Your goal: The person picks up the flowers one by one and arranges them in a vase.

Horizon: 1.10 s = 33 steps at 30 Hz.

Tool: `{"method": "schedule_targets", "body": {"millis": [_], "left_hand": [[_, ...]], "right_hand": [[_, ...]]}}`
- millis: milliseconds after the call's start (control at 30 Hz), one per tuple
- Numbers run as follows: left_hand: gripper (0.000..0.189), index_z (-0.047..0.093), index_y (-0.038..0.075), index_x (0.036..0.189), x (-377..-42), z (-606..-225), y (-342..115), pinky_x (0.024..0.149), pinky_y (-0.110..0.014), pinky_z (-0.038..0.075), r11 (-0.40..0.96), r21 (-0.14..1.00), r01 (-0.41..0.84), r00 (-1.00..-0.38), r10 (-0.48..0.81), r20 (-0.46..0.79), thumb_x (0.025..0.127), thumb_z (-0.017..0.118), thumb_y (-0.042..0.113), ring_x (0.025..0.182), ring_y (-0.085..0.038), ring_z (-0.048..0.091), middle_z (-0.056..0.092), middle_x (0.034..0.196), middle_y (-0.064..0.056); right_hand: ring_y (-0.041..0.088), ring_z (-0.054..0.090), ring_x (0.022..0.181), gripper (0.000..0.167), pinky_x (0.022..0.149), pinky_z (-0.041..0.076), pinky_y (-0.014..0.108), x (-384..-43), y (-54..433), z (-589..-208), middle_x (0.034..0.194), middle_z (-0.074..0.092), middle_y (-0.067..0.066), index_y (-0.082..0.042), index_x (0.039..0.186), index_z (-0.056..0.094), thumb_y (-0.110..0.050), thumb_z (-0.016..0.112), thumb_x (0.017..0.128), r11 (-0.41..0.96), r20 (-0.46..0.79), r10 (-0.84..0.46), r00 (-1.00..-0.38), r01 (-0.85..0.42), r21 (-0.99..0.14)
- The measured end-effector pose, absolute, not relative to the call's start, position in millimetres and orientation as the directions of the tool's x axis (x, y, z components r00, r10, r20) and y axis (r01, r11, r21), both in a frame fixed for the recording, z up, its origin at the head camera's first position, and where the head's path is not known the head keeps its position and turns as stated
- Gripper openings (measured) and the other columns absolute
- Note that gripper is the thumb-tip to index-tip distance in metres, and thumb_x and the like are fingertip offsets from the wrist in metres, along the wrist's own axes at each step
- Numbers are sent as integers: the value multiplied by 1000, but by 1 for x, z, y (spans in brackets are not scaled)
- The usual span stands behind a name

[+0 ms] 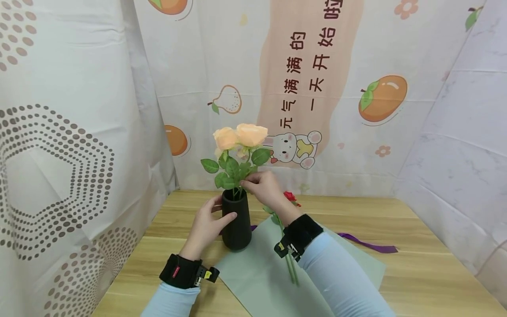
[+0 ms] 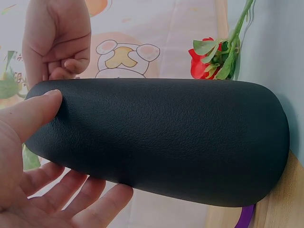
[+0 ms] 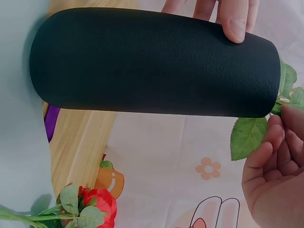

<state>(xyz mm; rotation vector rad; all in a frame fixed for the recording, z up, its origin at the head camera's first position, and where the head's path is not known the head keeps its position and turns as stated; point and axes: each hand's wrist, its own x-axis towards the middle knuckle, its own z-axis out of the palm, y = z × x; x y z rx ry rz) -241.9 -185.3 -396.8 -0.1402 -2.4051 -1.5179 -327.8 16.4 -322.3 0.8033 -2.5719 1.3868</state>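
Note:
A black vase (image 1: 236,226) stands upright on the table's left part, by the corner of a pale green paper sheet. My left hand (image 1: 209,222) holds it from the left, thumb on the near side and fingers round the far side, as the left wrist view shows on the vase wall (image 2: 161,137). Peach roses (image 1: 252,135) with green leaves rise from its mouth. Just above the rim, my right hand (image 1: 265,188) pinches a rose stem among the leaves; in the right wrist view its fingertips touch the greenery beside a leaf (image 3: 249,137). The stem ends inside the vase are hidden.
Red roses (image 1: 291,197) lie with their green stems across the pale green paper (image 1: 261,273), partly under my right forearm. A purple ribbon (image 1: 368,242) runs out from beneath the paper on the right. Printed cloth (image 1: 237,53) hangs behind the wooden table (image 1: 420,264).

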Motion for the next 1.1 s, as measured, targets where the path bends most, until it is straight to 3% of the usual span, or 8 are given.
{"method": "schedule_targets", "body": {"millis": [200, 467, 733, 933, 1100], "left_hand": [[65, 54, 18, 144, -242, -396, -185, 81, -50, 60, 439, 866, 238, -953, -69, 297, 89, 81, 37, 127, -33, 55, 54, 143, -7], [65, 54, 17, 145, -242, -397, -185, 87, -53, 57, 439, 866, 238, -953, -69, 296, 89, 81, 35, 127, -33, 55, 54, 143, -7], [64, 56, 17, 143, -242, -398, -186, 88, -52, 57, 435, 868, 241, -951, -72, 300, 88, 82, 38, 126, -31, 56, 56, 141, -7], [64, 56, 16, 142, -242, -398, -186, 95, -56, 52, 441, 863, 248, -948, -72, 309, 88, 82, 37, 125, -31, 57, 57, 140, -7], [65, 55, 16, 143, -242, -397, -186, 89, -53, 57, 431, 869, 242, -952, -68, 299, 88, 82, 38, 127, -32, 56, 55, 142, -7]], "right_hand": [[20, 62, 78, 20, 66, 51, 34, -326, 22, -325, 82, 70, 0, -13, 91, 81, -30, 71, 97, 374, 322, -391, -862, -468, -800], [19, 63, 75, 22, 64, 52, 34, -321, 18, -324, 84, 73, 10, -11, 94, 81, -31, 71, 97, 362, 376, -398, -837, -520, -774], [18, 60, 69, 23, 58, 49, 31, -326, 20, -334, 73, 67, -1, -12, 88, 80, -30, 71, 98, 385, 346, -380, -858, -487, -784], [20, 61, 72, 23, 60, 52, 33, -325, 20, -337, 74, 68, -1, -12, 90, 80, -32, 71, 97, 393, 339, -391, -855, -489, -779], [18, 61, 74, 24, 62, 53, 33, -324, 23, -338, 80, 70, 1, -13, 94, 81, -33, 70, 98, 405, 315, -399, -861, -473, -782]]}}
